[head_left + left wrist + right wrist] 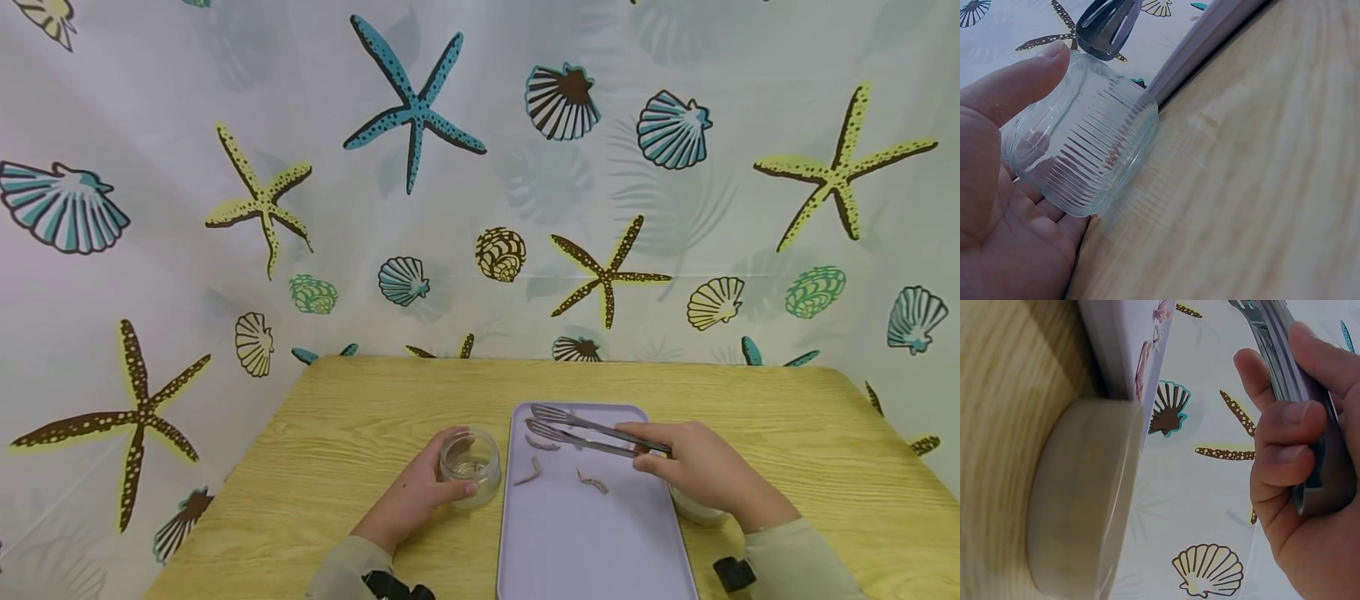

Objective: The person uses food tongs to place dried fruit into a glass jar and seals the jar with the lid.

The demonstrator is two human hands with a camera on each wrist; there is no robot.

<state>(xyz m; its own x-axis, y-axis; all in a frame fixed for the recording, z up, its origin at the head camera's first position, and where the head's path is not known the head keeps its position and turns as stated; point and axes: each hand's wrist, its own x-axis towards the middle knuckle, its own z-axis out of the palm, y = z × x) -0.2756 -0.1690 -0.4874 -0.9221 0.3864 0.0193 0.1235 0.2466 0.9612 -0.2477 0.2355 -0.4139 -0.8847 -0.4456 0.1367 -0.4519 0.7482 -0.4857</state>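
- The tongs [581,432] are gripped in the right hand [693,467], fingers and thumb curled round the rear end; both arms reach out over the far part of the tray [592,542], tips slightly apart and held above its surface
- The tongs are polished metal with flat, slotted, spatula-like tips; from the left wrist view one dark slotted tip [1105,25] shows beyond the jar
- On the tray below and beside the tips lie several small scraps [592,481], thin, curved and pale pinkish-brown; what they are made of cannot be told
- The tray is a flat lavender rectangle with rounded corners and a low raised rim, smooth and matte
- The left hand [408,500] cups the jar [470,465], thumb along one side and fingers loosely curled round the other; the jar stands on the table just beside the left edge of the tray
- The jar is clear glass, short and round, with fine vertical ribs round its lower wall; something small and pinkish shows faintly inside through the ribs
- A lid [1082,500] lies on the table at the right edge of the tray, partly hidden under the right hand in the head view; it is a round, off-white, thick disc with a dull finish
- The table [352,433] is light yellow wood-grain laminate
- A curtain [225,100] printed with starfish and scallop shells hangs behind and to both sides
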